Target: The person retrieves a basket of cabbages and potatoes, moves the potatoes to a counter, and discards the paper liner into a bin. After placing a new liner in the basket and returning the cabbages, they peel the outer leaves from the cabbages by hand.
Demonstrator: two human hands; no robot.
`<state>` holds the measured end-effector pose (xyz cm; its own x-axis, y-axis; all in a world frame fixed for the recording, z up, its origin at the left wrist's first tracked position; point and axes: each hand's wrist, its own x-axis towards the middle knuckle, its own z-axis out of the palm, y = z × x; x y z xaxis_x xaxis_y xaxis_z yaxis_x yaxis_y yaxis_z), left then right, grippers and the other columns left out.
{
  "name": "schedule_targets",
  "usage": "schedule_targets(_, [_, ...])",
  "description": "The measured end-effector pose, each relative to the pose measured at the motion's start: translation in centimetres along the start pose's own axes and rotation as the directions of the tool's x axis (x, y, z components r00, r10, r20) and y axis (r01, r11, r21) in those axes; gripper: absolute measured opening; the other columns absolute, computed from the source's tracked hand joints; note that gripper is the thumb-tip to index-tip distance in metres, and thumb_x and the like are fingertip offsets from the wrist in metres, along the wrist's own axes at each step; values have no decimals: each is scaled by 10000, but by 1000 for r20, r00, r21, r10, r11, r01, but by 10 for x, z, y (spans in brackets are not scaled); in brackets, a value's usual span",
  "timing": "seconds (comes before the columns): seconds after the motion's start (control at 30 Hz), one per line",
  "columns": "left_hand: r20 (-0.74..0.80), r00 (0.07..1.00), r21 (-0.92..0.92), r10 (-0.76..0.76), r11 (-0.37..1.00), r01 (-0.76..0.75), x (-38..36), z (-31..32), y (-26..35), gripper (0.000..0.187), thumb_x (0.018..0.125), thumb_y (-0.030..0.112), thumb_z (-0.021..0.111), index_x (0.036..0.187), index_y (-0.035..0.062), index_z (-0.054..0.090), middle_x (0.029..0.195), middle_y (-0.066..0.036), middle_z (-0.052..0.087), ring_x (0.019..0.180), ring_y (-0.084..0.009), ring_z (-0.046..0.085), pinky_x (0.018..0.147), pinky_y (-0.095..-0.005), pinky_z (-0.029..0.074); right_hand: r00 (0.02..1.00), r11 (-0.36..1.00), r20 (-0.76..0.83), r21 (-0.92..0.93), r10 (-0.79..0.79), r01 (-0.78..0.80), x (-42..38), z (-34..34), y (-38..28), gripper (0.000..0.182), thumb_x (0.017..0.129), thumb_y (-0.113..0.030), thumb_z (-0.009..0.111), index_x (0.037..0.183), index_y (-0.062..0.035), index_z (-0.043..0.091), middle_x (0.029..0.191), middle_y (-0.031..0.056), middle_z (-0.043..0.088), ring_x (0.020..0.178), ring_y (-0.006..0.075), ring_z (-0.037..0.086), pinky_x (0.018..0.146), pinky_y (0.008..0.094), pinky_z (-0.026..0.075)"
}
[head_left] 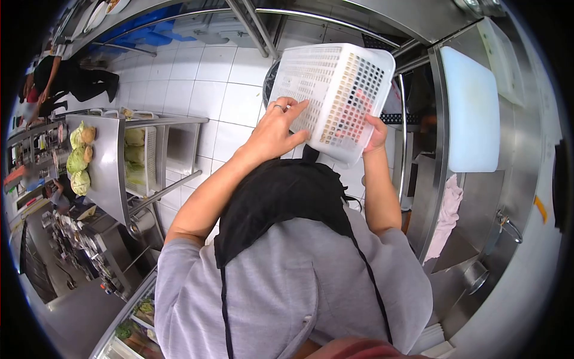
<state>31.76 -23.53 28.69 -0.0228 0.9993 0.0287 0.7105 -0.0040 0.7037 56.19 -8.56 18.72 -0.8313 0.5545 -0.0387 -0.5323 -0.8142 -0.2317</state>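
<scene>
A white perforated plastic basket (335,96) is held tilted in front of my body, above the floor. My right hand (375,133) grips its right edge, the thumb outside; reddish finger shapes show through the holes. Against the basket's left face, my left hand (281,127) has its fingers spread, with a ring on one of them. The fingertips touch or nearly touch the plastic. Part of a dark round bin (271,81) shows behind the basket, and its contents are hidden.
At left, a steel trolley (104,173) carries several cabbages (78,158), with a crate (142,161) on a lower shelf. On the right counter lie a white cutting board (472,110) and pink cloth (445,215) near a tap (508,227). Another person (75,78) stands far left.
</scene>
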Motion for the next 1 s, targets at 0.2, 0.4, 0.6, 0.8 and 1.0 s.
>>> schedule_targets(0.2, [-43,998,-153,-55,987,48,2,9,11,872,822,386,773,1521,44,380,1432,-299,412,1308,-459,445,1074,-444,419,997,997,-32,-24,69,-70,10,9,20,721,840,-130,622,1512,-67,368,1412,226,527,1276,420,545,1035,629,460])
schedule_targets(0.4, [-81,980,40,-181,982,184,12,-7,18,1277,625,488,903,1592,73,180,1532,-390,253,1451,-549,206,1165,-517,297,997,999,69,-11,46,-45,71,61,78,919,916,-765,405,1491,-49,393,1411,165,543,1283,322,552,1085,511,450])
schedule_targets(0.6, [-191,963,107,-193,971,215,4,0,-9,1381,557,459,930,1591,35,119,1498,-446,246,1470,-545,142,1157,-544,273,972,973,-45,-4,229,-229,130,28,132,473,1041,-436,437,1313,-88,605,1164,67,698,977,228,704,869,428,589])
schedule_targets(0.8, [-238,951,112,-196,967,227,5,-7,-10,1351,563,472,910,1580,8,151,1527,-376,272,1486,-483,158,1183,-518,234,976,974,13,61,218,-218,168,10,153,300,1053,-264,476,1243,-61,590,1063,86,684,936,231,701,786,389,617])
schedule_targets(1.0, [-216,953,0,-212,976,217,14,-13,-17,1365,524,451,909,1543,-61,160,1476,-347,323,1393,-455,322,1156,-488,294,980,976,25,89,198,-199,179,5,166,301,1053,-278,471,1230,-55,570,1052,107,670,947,247,691,801,397,613])
